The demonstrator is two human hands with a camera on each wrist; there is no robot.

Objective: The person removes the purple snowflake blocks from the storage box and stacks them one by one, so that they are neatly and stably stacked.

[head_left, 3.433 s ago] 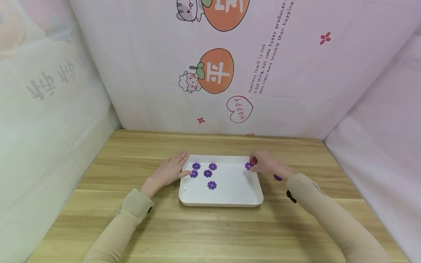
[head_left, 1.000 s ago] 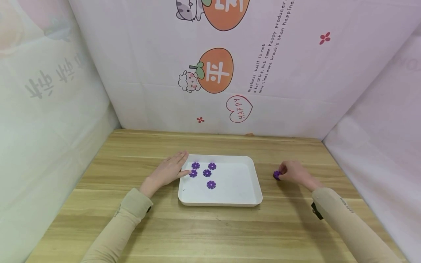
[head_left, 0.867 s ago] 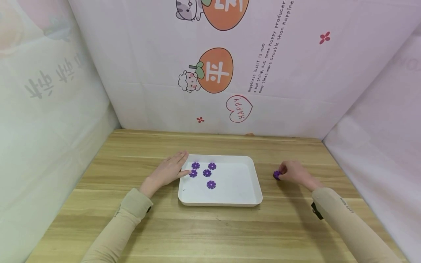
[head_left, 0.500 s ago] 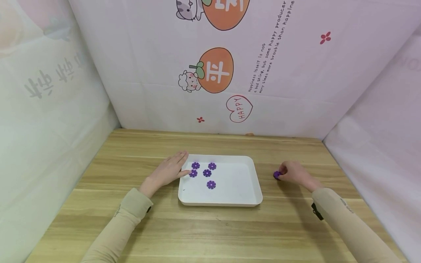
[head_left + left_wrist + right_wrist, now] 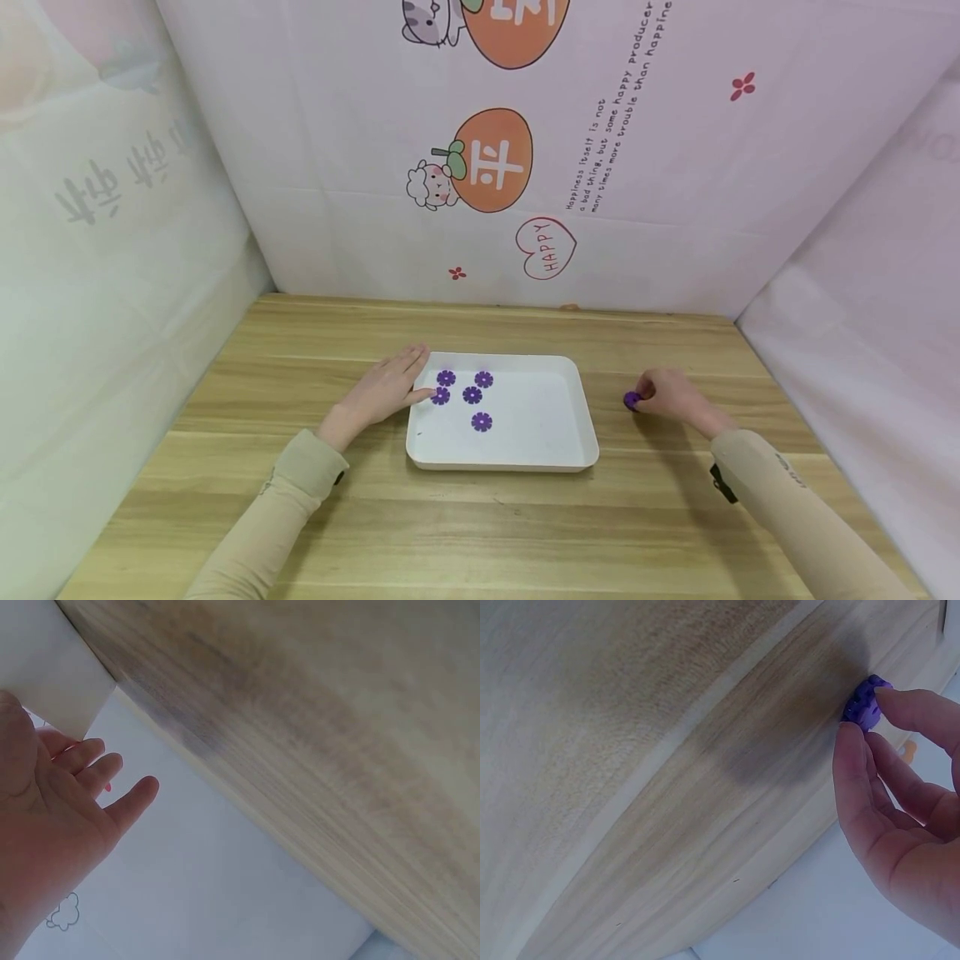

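My left hand [image 5: 378, 392] rests on the left side of a white tray [image 5: 536, 417], thumb reaching over the rim and fingers fairly straight. In the left wrist view that hand [image 5: 64, 799] lies along the tray's outer wall [image 5: 67, 682]. Several purple snowflake discs [image 5: 482, 422] lie flat in the tray's left half, one partly under the thumb. Right of the tray, my right hand [image 5: 671, 394] pinches purple snowflake discs [image 5: 632, 402] low over the table. In the right wrist view, thumb and fingertips hold their edges [image 5: 864, 705]; layered notches suggest a stack, but how many is hidden.
The wood-grain table [image 5: 480, 533] runs back to a printed cloth wall [image 5: 360, 225]. White cloth sides stand at the left [image 5: 112, 333] and right [image 5: 877, 317]. Bare wood lies between the tray and the right hand.
From the tray's back right corner, my right hand has carried a disc right to the one on the table. During the last second it has dipped very slightly. The left hand stays put.
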